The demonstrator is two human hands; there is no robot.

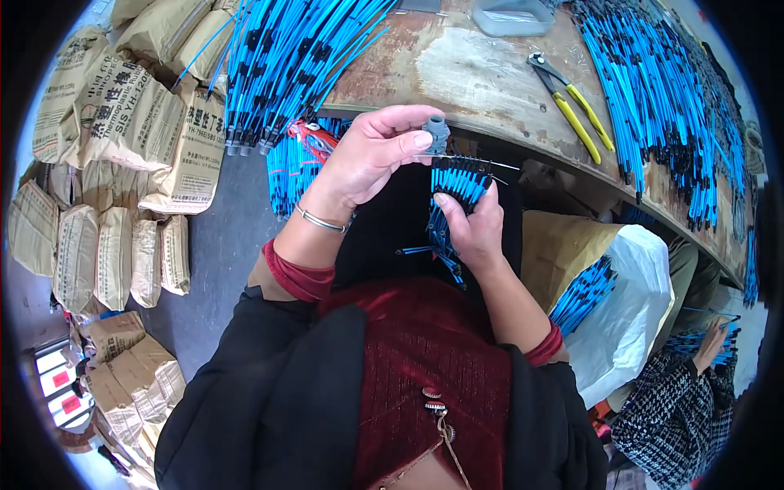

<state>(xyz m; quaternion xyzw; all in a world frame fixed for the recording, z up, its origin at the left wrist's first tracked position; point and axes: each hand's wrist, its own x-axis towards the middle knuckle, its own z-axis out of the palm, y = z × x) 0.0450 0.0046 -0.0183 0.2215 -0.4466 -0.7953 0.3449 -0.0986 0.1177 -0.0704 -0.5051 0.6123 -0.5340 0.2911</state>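
Note:
My left hand [374, 155] is closed, thumb and fingers pinching a small grey plastic fitting [436, 139] with a round hollow top. Just below and right of it, my right hand [478, 224] is wrapped around a bundle of thin blue tubes [460, 181] with black ends. A thin metal rod [500, 164] runs across the bundle's top, and its left part reaches toward my left fingertips. Whether the fitting touches the tubes I cannot make out. Some loose tubes [441, 255] from the bundle hang beneath my right hand.
A worn wooden table [384, 73] carries heaps of blue tubes [282, 57], yellow-handled pliers [576, 106] and a clear plastic tray [513, 18]. An open sack [629, 302] of tubes stands at my right. Paper sacks [122, 122] are stacked left. A co-worker's hand [712, 347] handles tubes nearby.

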